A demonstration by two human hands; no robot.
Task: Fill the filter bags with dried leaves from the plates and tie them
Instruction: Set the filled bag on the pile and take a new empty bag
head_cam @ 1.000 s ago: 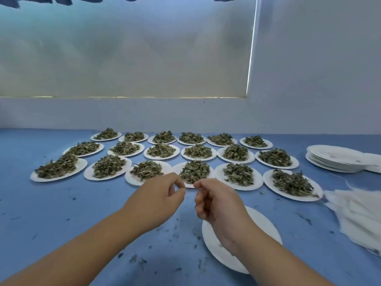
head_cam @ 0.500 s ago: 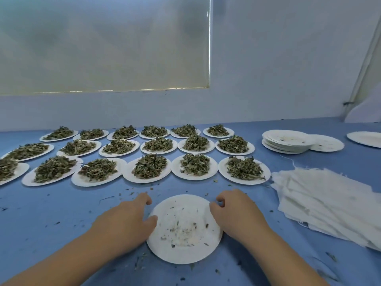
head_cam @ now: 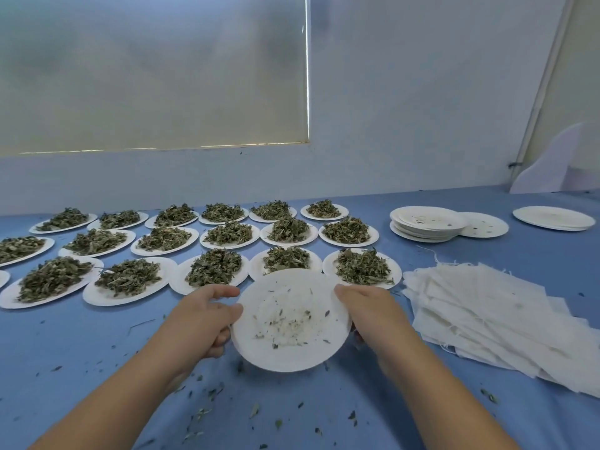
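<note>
The step in hand looks like clearing away a used plate rather than filling. Both hands hold the empty plate [head_cam: 292,357] in front of the person. The left hand [head_cam: 198,323] grips its left rim, with fingers [head_cam: 217,346] curled beneath and the thumb lying on top. The right hand [head_cam: 373,315] grips the right rim in the same way, though most of its fingers are hidden under the plate. The plate carries only crumbs and dust, and it seems to be tilted and lifted just off the blue desk [head_cam: 81,349], in front of the nearest row. Beyond it stand the full plates [head_cam: 175,283] in three rows, each heaped with dried leaves [head_cam: 214,266], so most of the work appears to lie ahead. The bags [head_cam: 487,306] lie flat in a loose white pile to the right, near the right hand. None of them looks filled or tied, and no finished bag is in view. A stack [head_cam: 422,234] of used plates sits behind the pile, which is probably where this plate belongs. The next move likely calls for carrying the plate right and back over the bags, keeping it level enough that its crumbs do not fall on them. After that the hands would need to free themselves, take one bag from the pile and draw a full plate close.
</note>
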